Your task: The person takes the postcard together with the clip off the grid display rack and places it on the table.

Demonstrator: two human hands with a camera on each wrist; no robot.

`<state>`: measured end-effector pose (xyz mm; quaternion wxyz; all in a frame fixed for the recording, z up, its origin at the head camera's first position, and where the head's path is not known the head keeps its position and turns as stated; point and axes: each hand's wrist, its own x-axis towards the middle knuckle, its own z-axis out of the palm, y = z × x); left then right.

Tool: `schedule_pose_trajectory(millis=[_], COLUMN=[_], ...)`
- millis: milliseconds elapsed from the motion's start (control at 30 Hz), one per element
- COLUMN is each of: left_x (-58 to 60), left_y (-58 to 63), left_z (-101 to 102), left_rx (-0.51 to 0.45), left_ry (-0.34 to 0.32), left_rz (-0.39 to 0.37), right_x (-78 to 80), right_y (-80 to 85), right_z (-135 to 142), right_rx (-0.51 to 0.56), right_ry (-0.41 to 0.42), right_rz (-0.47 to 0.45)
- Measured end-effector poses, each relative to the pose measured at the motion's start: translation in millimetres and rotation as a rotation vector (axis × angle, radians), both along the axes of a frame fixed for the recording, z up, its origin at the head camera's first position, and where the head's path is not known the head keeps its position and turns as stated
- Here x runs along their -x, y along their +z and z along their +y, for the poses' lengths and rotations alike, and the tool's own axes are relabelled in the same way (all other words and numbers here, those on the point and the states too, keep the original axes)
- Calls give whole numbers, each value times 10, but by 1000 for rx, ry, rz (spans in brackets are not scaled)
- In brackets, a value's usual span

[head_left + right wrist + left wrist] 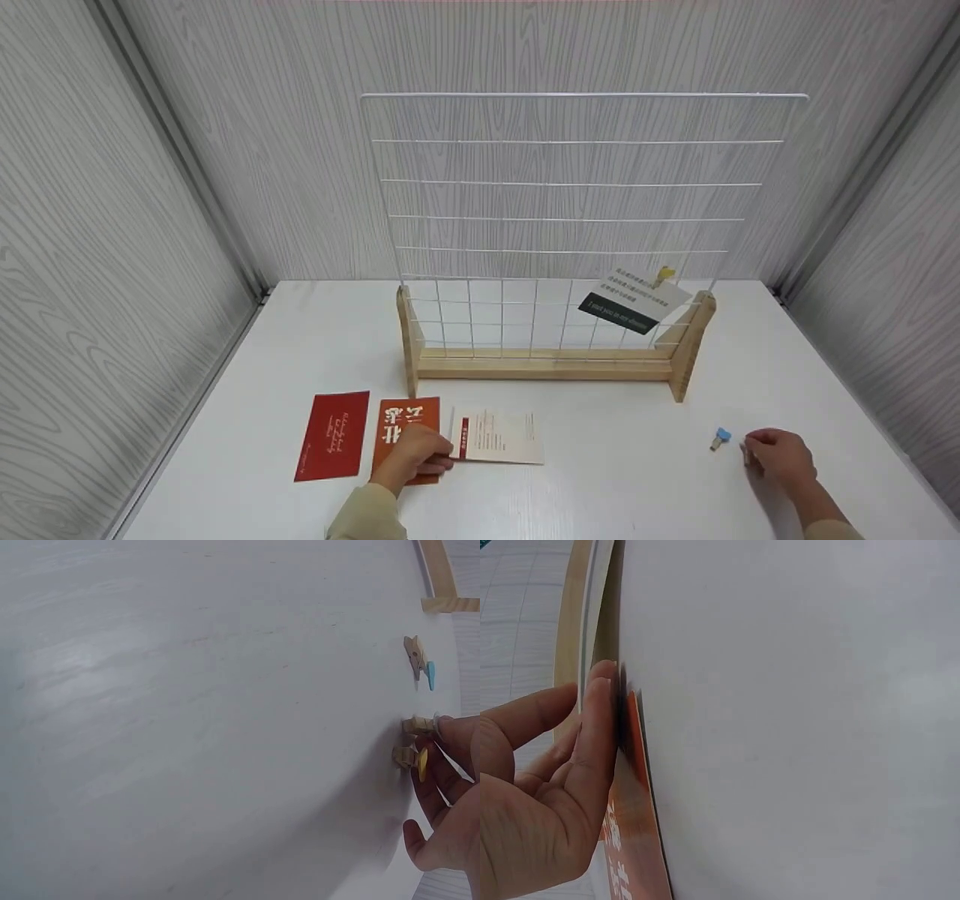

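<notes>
At the left end of a cream printed card (504,436), my left hand (414,454) holds its edge between thumb and fingers. In the left wrist view the card's edge stands up from the tabletop. The hand partly covers an orange card (406,411) lying underneath. To the right, my right hand (784,459) pinches a small wooden clothespin (418,725) with a pale ornament. A clothespin with a yellow ornament (406,757) sits right beside those fingers. A third clothespin, with a blue ornament (720,438), lies just left of the hand.
A white wire grid rack (562,220) on a wooden base (544,368) stands at the back. On its lower right, a yellow-topped clothespin (663,276) holds a tilted white-and-dark card (634,301). A red card (333,436) lies at the left of the white table (615,487).
</notes>
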<state>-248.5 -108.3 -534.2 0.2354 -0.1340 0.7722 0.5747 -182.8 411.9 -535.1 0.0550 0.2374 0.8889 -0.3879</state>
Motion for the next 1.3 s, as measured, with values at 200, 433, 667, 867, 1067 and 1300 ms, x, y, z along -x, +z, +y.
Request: schedule_pose_trajectory(millis=[200,433,667,867,1067,1300], left_x=[-1,-7,12,4,2,47], left_y=[52,93,148,204,230,272], left_z=[-11,4,-23,-60,-62,-87], left_rx=[36,89,119,107,162,214], left_ry=[-31,-33,-65,-122,-143,-122], left_rz=[5,-5,-13,33,56,68], right_x=[-8,-16,-31,-42,-67,-84], right_y=[-42,-29,-14,12,28,89], right_z=[15,11,5,40,85,140], right_rx=[70,71,85,84,-5,-46], right_ry=[-16,-23,-31,-16,28,39], right_rz=[55,37,49,50,69,53])
